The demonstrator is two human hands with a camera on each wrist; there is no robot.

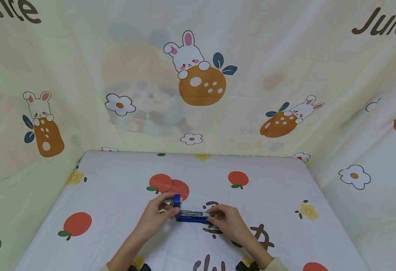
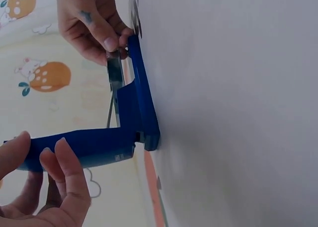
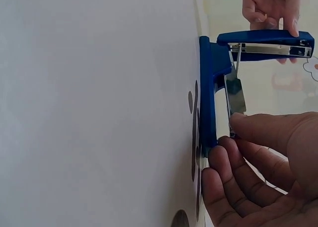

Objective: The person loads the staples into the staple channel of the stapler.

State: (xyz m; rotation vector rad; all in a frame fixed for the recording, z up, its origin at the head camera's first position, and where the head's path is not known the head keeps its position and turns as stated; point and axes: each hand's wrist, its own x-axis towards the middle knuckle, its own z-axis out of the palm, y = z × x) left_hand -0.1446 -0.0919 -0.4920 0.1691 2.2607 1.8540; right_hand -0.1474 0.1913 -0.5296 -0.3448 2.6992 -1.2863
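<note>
A blue stapler (image 1: pixel 192 218) stands on the table, its top arm swung upright and its metal staple channel (image 3: pixel 235 90) exposed. My left hand (image 1: pixel 157 214) holds the raised top arm (image 2: pixel 84 145) between thumb and fingers. At the opposite end, my right hand (image 1: pixel 227 221) pinches the tip of the metal channel with thumb and forefinger. The blue base (image 3: pixel 207 93) lies along the tabletop, below the channel with a gap between them. Whether staples lie inside the channel I cannot tell.
A white tablecloth (image 1: pixel 116 195) printed with red fruit, yellow flowers and dark lettering covers the table. Cream fabric (image 1: pixel 143 124) with rabbit and orange prints hangs behind it and along both sides. Two dark objects (image 1: pixel 247 265) show near my forearms at the bottom edge.
</note>
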